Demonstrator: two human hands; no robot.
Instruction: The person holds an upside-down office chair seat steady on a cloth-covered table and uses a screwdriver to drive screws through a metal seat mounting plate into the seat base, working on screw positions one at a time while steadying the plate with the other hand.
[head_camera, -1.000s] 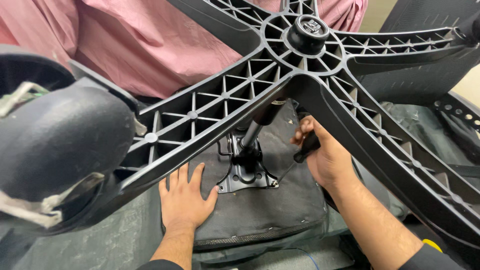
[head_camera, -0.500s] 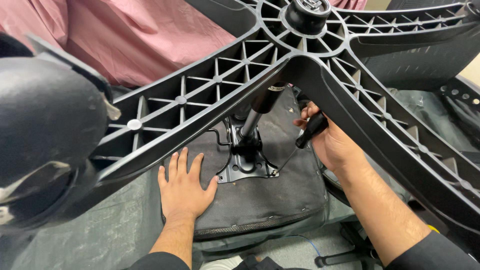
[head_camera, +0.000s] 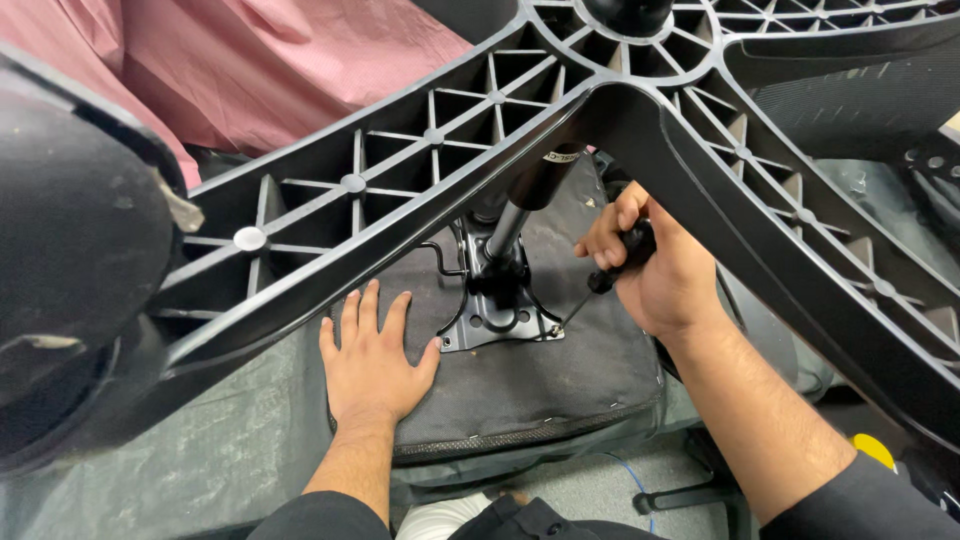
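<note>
An office chair lies upside down, its black star base (head_camera: 520, 130) filling the upper view with a caster wheel (head_camera: 70, 260) close at the left. My left hand (head_camera: 372, 360) rests flat, fingers spread, on the dark underside of the seat (head_camera: 520, 385). My right hand (head_camera: 650, 270) grips the black handle of a screwdriver (head_camera: 600, 283), whose thin shaft slants down to the lower right corner of the metal mounting plate (head_camera: 490, 320). The gas cylinder (head_camera: 520, 205) rises from that plate up to the base hub.
Pink cloth (head_camera: 270, 70) covers something behind the chair. A grey-green sheet (head_camera: 160, 470) lies under the seat at the left. A yellow object (head_camera: 875, 450) shows at the lower right, and a blue cable (head_camera: 625, 475) runs on the floor below the seat.
The view has drawn closer to the seat. My right hand has shifted its hold on the screwdriver, its tip staying at the plate. My left hand stays flat on the seat.
</note>
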